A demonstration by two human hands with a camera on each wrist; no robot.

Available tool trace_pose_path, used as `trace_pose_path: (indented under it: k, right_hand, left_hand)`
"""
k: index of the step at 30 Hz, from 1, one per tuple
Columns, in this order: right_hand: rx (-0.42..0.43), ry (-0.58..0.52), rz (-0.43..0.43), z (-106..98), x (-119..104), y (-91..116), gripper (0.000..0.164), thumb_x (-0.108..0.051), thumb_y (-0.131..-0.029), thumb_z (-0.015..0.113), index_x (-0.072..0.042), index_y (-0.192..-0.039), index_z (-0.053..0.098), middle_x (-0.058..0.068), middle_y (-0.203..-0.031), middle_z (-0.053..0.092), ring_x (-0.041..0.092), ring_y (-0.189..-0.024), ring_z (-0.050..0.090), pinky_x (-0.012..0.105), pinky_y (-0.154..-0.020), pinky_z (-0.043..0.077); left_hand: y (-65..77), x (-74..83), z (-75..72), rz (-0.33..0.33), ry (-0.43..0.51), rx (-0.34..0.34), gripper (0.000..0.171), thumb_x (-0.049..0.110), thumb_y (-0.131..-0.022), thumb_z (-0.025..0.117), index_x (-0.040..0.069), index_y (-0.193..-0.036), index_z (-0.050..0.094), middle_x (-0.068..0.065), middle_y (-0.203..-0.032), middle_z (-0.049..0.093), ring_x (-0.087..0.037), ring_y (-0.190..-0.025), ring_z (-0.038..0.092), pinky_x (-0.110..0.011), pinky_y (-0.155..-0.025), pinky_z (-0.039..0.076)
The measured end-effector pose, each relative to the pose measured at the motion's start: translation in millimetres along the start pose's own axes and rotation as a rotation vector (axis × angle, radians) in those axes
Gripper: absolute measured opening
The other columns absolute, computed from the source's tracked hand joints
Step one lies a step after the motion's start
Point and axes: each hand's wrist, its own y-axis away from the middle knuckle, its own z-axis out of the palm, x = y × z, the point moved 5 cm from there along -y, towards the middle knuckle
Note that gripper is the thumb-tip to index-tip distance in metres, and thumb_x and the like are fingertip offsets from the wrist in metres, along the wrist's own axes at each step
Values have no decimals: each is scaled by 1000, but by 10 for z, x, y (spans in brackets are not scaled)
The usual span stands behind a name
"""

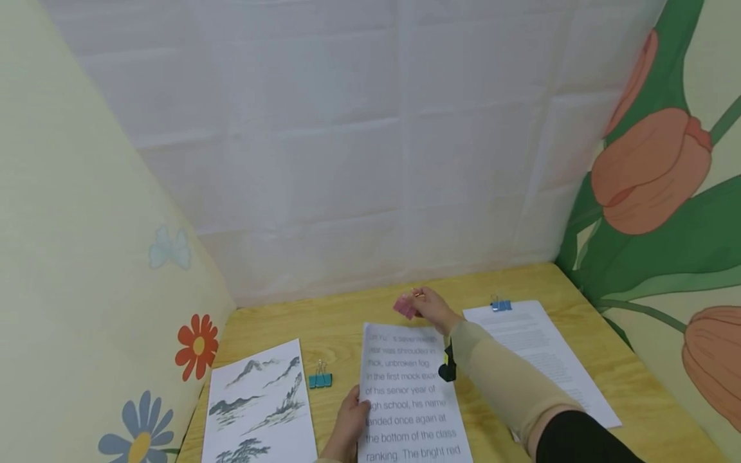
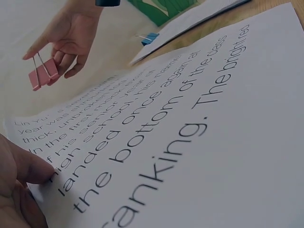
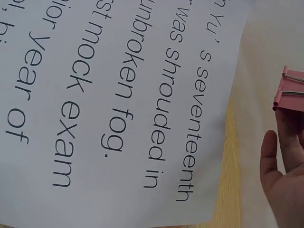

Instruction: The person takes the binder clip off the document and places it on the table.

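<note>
Okay, right hand [image 1: 435, 310] pinched pink clip [image 1: 404, 305]; left hand [image 1: 350, 415] gripped text sheets [image 1: 408, 399], top edge unclipped; stack [image 1: 550, 350] right of both was clipped.

Left hand [image 2: 19, 175], lower left: thumb on top of printed sheet [image 2: 199, 142], gripping its edge. Sheet fills centre and lower right; large black text runs obliquely, "ranking. The bright red" nearest the camera. Right hand [image 2: 71, 40], upper left: pinches pink binder clip [image 2: 43, 75] by its wire handles, clip apart from sheet. Top centre: blue clip [image 2: 150, 39] on edge of second paper [image 2: 190, 26]. Wood surface [image 2: 268, 7], upper right.
</note>
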Motion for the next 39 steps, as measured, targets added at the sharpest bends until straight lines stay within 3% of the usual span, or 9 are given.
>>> trace_pose_path:
  k: [9,15,28,39]
  right_hand:
    - [38,24,15,-61,21,20,39,-25,-103,64,5,-123,52,15,-101,69,20,-88,65,40,-92,54]
    - [31,-23,-31,-117,46,65,32,-18,-104,63,7,-119,50,10,-90,69,16,-83,64,34,-86,54]
    - [18,-38,-24,-266,177,216,30,-22,-104,63,3,-116,50,11,-94,69,18,-89,65,38,-93,53]
    - [32,97,35,-411,368,390,43,-29,-103,64,5,-125,50,14,-104,70,21,-94,65,40,-91,54]
  left_hand:
    - [-25,44,2,-16,20,28,47,5,-105,38,-4,-151,40,-7,-99,67,-22,-86,66,-37,-78,54]
    - [-53,67,-18,-25,34,36,49,5,-106,38,-4,-153,37,-8,-103,67,-23,-90,65,-40,-84,52]
    - [-74,65,-31,-37,44,58,47,6,-106,38,-1,-152,40,-7,-105,68,-23,-91,66,-38,-81,53]
    - [-65,79,-24,-20,40,61,48,6,-106,38,-2,-153,39,-7,-105,67,-23,-92,66,-39,-84,53]
